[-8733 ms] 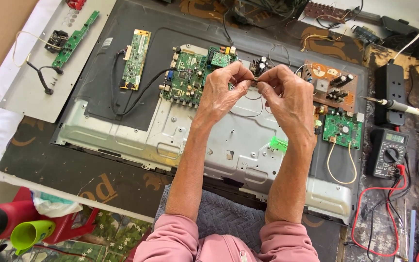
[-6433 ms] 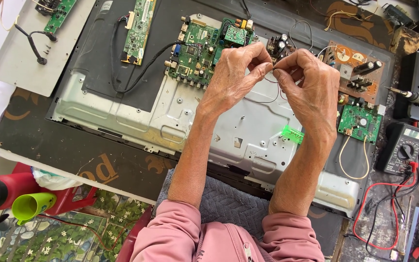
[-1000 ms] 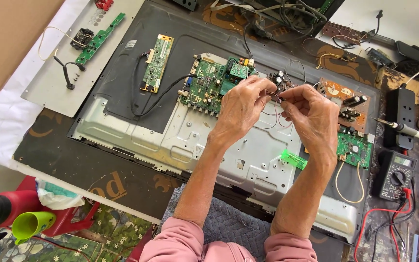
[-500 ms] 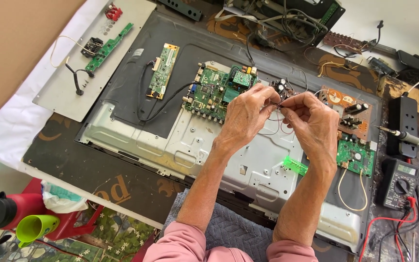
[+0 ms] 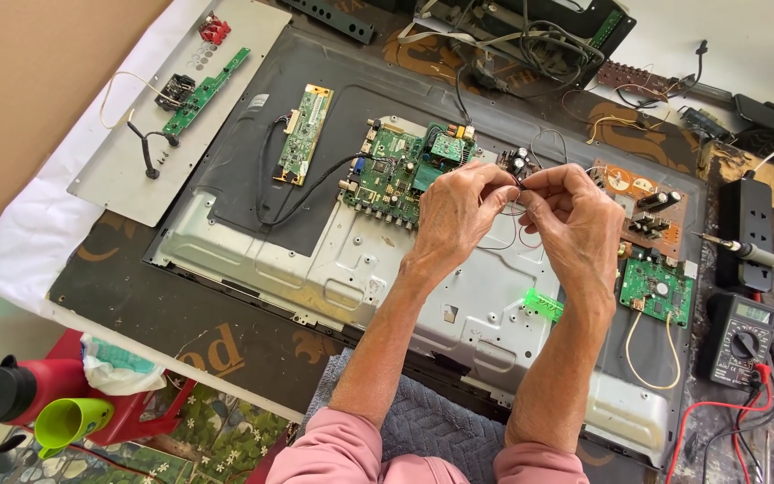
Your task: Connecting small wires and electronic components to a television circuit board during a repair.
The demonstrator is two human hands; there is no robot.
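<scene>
Over the metal chassis (image 5: 333, 269) (cluttered workbench), 2 hands, left hand (image 5: 459, 211) and right hand (image 5: 575, 220), pinch thin wires (image 5: 520, 235) in closed fingers.

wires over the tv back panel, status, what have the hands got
Left hand and right hand both pinching thin wires together. Held above metal back panel. Green main board just behind; nothing blocking.

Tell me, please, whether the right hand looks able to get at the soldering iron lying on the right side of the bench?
Probably yes. The soldering iron lies uncovered to the right of the right hand, with only low circuit boards between them. But its fingers, with the left hand, pinch a thin wire, which would have to be let go first.
</scene>
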